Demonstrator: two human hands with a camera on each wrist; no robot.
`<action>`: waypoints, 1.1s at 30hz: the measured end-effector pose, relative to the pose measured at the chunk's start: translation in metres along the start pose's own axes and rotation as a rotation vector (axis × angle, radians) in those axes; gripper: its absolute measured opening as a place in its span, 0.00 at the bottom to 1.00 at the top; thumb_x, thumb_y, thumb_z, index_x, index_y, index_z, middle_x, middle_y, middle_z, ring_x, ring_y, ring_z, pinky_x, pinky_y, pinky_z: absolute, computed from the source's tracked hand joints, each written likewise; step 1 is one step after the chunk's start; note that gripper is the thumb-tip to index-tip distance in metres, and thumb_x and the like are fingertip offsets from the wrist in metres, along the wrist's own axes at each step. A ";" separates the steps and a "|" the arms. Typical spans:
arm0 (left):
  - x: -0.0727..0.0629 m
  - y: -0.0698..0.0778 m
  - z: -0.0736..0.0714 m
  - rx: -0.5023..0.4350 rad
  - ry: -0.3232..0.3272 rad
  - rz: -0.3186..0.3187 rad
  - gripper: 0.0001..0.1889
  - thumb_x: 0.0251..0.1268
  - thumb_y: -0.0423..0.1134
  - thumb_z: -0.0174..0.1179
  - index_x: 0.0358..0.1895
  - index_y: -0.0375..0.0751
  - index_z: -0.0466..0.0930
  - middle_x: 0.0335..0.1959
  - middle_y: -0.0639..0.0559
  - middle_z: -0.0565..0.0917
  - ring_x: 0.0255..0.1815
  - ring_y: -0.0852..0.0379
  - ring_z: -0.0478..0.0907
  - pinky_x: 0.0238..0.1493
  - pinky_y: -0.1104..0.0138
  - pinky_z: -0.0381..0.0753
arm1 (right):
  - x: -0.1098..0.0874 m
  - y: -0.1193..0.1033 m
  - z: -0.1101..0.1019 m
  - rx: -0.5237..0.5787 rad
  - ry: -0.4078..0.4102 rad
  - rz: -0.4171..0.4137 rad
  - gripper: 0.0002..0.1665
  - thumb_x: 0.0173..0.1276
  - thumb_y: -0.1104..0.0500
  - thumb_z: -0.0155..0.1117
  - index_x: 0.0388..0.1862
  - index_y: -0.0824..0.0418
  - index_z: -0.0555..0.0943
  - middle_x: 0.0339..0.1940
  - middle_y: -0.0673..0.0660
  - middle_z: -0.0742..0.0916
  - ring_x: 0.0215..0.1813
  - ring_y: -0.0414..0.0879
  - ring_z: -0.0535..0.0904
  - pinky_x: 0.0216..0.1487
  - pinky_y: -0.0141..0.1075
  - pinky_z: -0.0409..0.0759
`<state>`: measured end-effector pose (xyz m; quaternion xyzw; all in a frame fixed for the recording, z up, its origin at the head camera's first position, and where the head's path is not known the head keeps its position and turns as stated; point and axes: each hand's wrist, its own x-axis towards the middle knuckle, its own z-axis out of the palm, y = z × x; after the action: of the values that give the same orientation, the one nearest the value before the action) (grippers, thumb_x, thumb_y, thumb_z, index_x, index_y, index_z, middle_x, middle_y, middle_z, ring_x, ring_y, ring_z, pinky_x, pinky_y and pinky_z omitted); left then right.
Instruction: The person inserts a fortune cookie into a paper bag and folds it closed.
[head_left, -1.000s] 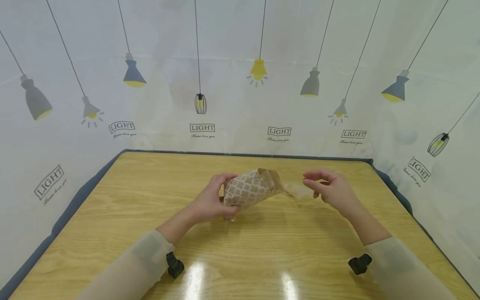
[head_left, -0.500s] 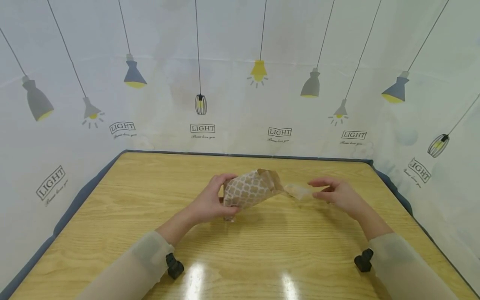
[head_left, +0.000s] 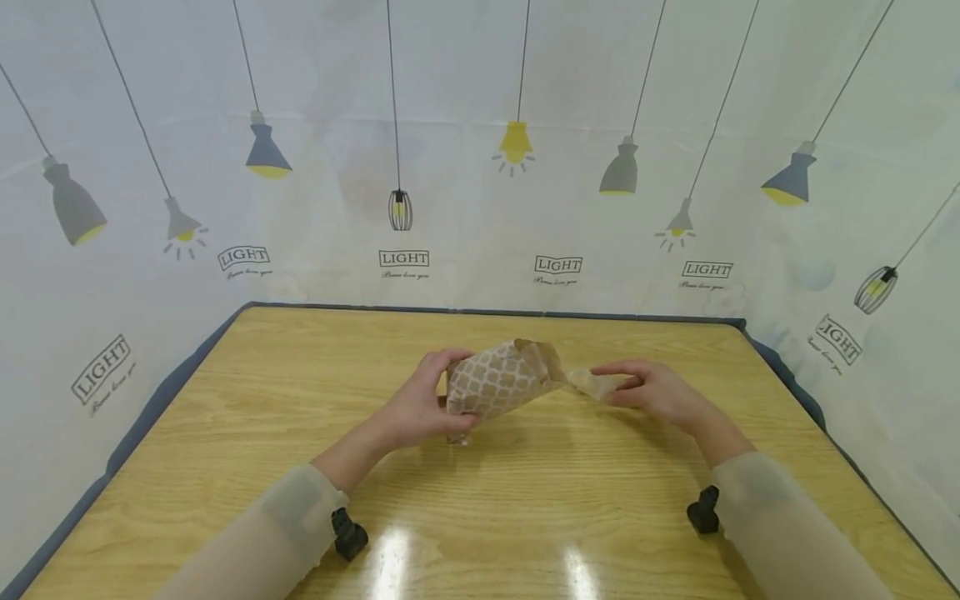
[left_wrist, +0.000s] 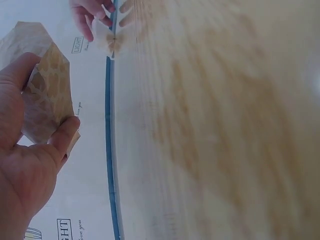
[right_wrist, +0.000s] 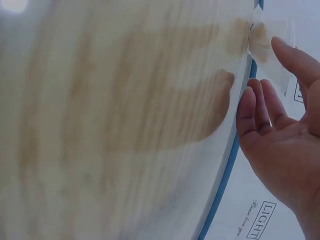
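In the head view my left hand (head_left: 423, 400) grips a brown paper bag (head_left: 501, 382) with a white lattice print, thumb in front and fingers behind. The bag lies tilted, its creased end towards the right. From that end a translucent, film-like piece (head_left: 592, 383) sticks out; whether it is joined to the bag I cannot tell. My right hand (head_left: 660, 396) is beside this film, index finger stretched over it and thumb below. The left wrist view shows the bag (left_wrist: 52, 85) between thumb and fingers. In the right wrist view the fingers of my right hand (right_wrist: 285, 115) are relaxed, near the film (right_wrist: 270, 40).
A glossy wooden table (head_left: 525, 517) lies under both hands, with light reflections near its front. Behind it stands a pale wall cloth (head_left: 450, 167) printed with hanging lamps and "LIGHT" labels. Small black devices (head_left: 348, 533) sit at both wrists.
My right hand first drew a little away to the right of the film with its fingers parting, then came back left to it. The left hand and the bag have stayed put.
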<state>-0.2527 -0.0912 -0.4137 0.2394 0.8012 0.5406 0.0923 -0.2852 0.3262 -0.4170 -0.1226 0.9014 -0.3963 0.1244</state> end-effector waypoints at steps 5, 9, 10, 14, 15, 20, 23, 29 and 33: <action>0.001 -0.001 0.000 0.003 0.005 0.007 0.48 0.59 0.31 0.80 0.82 0.46 0.63 0.76 0.38 0.63 0.75 0.35 0.68 0.71 0.51 0.87 | 0.003 -0.004 0.003 -0.050 0.056 -0.005 0.22 0.83 0.50 0.68 0.70 0.53 0.87 0.80 0.65 0.79 0.70 0.61 0.83 0.62 0.45 0.87; 0.001 -0.002 -0.001 0.003 0.007 0.010 0.48 0.59 0.31 0.80 0.81 0.47 0.64 0.75 0.38 0.63 0.75 0.35 0.68 0.71 0.52 0.87 | 0.002 -0.005 0.003 -0.069 0.107 0.015 0.21 0.84 0.48 0.67 0.69 0.53 0.88 0.76 0.65 0.83 0.62 0.55 0.85 0.54 0.40 0.85; 0.001 -0.002 -0.001 0.003 0.007 0.010 0.48 0.59 0.31 0.80 0.81 0.47 0.64 0.75 0.38 0.64 0.75 0.35 0.68 0.71 0.52 0.87 | 0.000 -0.006 0.003 -0.075 0.119 0.018 0.22 0.84 0.48 0.67 0.69 0.53 0.88 0.74 0.64 0.84 0.60 0.54 0.85 0.52 0.40 0.85; 0.001 -0.003 -0.001 0.003 0.005 0.007 0.48 0.59 0.31 0.80 0.81 0.47 0.64 0.75 0.39 0.64 0.74 0.36 0.69 0.70 0.52 0.87 | -0.008 -0.011 0.003 -0.067 0.163 0.020 0.25 0.85 0.45 0.65 0.71 0.56 0.86 0.67 0.64 0.89 0.59 0.55 0.87 0.52 0.41 0.88; 0.001 -0.003 -0.001 0.001 0.005 0.007 0.48 0.59 0.31 0.80 0.81 0.47 0.64 0.75 0.39 0.64 0.74 0.36 0.69 0.70 0.52 0.87 | -0.010 -0.011 0.003 -0.055 0.178 0.020 0.26 0.85 0.45 0.65 0.72 0.58 0.85 0.66 0.64 0.90 0.59 0.55 0.88 0.52 0.42 0.89; 0.001 -0.002 0.000 -0.009 0.002 0.007 0.48 0.59 0.31 0.80 0.81 0.47 0.64 0.75 0.39 0.63 0.74 0.37 0.69 0.71 0.52 0.87 | -0.021 -0.012 0.002 0.028 0.266 0.006 0.29 0.85 0.45 0.64 0.73 0.61 0.83 0.61 0.66 0.91 0.52 0.44 0.90 0.51 0.44 0.93; 0.001 -0.002 0.000 -0.008 0.002 0.006 0.48 0.59 0.31 0.80 0.82 0.47 0.63 0.75 0.39 0.63 0.74 0.37 0.69 0.71 0.52 0.87 | -0.029 -0.015 0.000 0.055 0.313 -0.017 0.29 0.85 0.44 0.64 0.74 0.60 0.82 0.61 0.64 0.92 0.47 0.37 0.90 0.48 0.43 0.93; 0.000 -0.003 0.000 -0.006 0.004 0.009 0.48 0.59 0.31 0.80 0.82 0.47 0.63 0.75 0.38 0.63 0.75 0.36 0.68 0.71 0.51 0.87 | -0.044 -0.027 -0.001 0.128 0.368 -0.069 0.28 0.84 0.44 0.66 0.70 0.60 0.84 0.47 0.38 0.93 0.41 0.40 0.92 0.42 0.40 0.93; 0.000 -0.004 -0.001 -0.005 0.002 0.014 0.48 0.60 0.31 0.80 0.82 0.47 0.63 0.75 0.38 0.63 0.75 0.35 0.68 0.71 0.52 0.87 | -0.053 -0.039 -0.001 0.184 0.404 -0.115 0.24 0.84 0.48 0.67 0.68 0.60 0.84 0.41 0.32 0.92 0.36 0.40 0.91 0.37 0.38 0.92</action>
<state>-0.2546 -0.0934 -0.4171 0.2441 0.7983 0.5434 0.0883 -0.2311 0.3177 -0.3805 -0.0803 0.8596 -0.4996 -0.0708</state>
